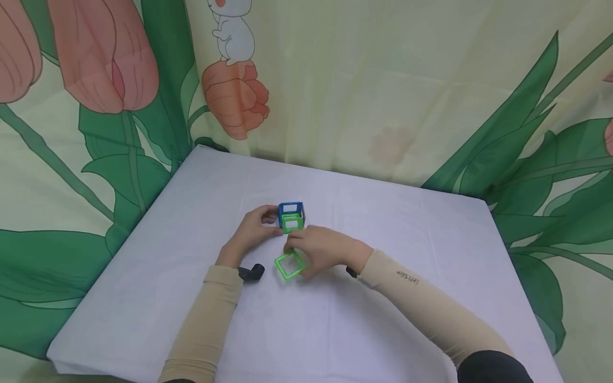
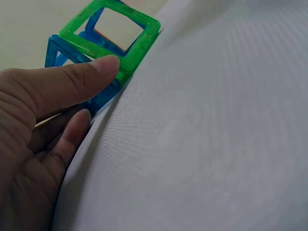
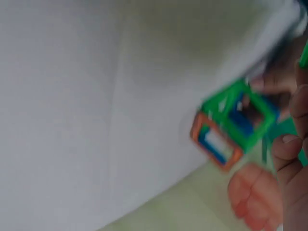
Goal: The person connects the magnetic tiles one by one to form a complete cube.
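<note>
A small box of see-through magnetic frame tiles (image 1: pixel 292 231) stands on the white table, its sides blue and green. The right wrist view also shows an orange tile (image 3: pixel 236 156) on one side of it. At the box's left side, my left hand (image 1: pixel 251 229) grips it, with the thumb on the green front tile (image 2: pixel 142 45) and the other fingers partly hidden behind. Nearer me, my right hand (image 1: pixel 323 247) pinches a single green square magnetic tile (image 1: pixel 280 269), held tilted just in front of the box. In the right wrist view, only a sliver of a green tile shows.
A white cloth covers the table (image 1: pixel 407 234). Behind it hangs a curtain (image 1: pixel 335 80) printed with tulips, leaves and a rabbit. A black wrist-worn piece (image 1: pixel 253 273) sticks out beside the left wrist.
</note>
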Demonstrator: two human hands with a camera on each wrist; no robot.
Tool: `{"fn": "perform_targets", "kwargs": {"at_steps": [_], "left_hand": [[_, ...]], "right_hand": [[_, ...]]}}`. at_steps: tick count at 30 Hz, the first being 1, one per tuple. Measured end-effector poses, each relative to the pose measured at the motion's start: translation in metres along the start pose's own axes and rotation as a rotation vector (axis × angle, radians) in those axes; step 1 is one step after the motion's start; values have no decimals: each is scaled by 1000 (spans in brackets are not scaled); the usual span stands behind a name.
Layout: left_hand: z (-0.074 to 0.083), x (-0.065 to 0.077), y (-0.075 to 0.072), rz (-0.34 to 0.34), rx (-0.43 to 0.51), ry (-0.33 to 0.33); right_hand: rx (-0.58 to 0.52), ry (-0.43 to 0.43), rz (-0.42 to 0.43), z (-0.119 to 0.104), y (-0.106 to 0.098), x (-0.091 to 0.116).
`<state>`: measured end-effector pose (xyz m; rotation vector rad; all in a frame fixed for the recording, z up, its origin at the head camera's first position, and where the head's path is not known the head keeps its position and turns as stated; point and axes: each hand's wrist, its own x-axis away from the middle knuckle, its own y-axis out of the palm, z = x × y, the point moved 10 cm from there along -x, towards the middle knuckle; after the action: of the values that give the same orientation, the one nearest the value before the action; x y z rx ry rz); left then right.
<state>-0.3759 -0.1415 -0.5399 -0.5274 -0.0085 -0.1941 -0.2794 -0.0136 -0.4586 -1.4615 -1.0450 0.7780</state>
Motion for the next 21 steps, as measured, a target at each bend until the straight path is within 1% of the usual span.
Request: {"fn": "perform_targets", "kwargs": {"at_steps": [3, 5, 8, 11, 14, 17, 21], "left_hand": [[1, 0, 0, 4, -12, -3], [2, 0, 0, 5, -13, -5], [1, -1, 0, -1, 2, -3], [-1, -2, 1, -9, 16, 6], [-3, -4, 1, -9, 18, 4], [-4, -4, 1, -7, 17, 5], [-4, -3, 0, -2, 6, 6]], "right_hand": [[-34, 86, 83, 30, -27, -1], [-61, 146, 131, 49, -41, -1], [-107, 230, 171, 73, -53, -4], [-144, 310, 171, 93, -53, -7], [-170, 366, 153, 108, -46, -11], [-184, 397, 142, 117, -40, -15], [-188, 396, 144, 119, -39, -22]]}}
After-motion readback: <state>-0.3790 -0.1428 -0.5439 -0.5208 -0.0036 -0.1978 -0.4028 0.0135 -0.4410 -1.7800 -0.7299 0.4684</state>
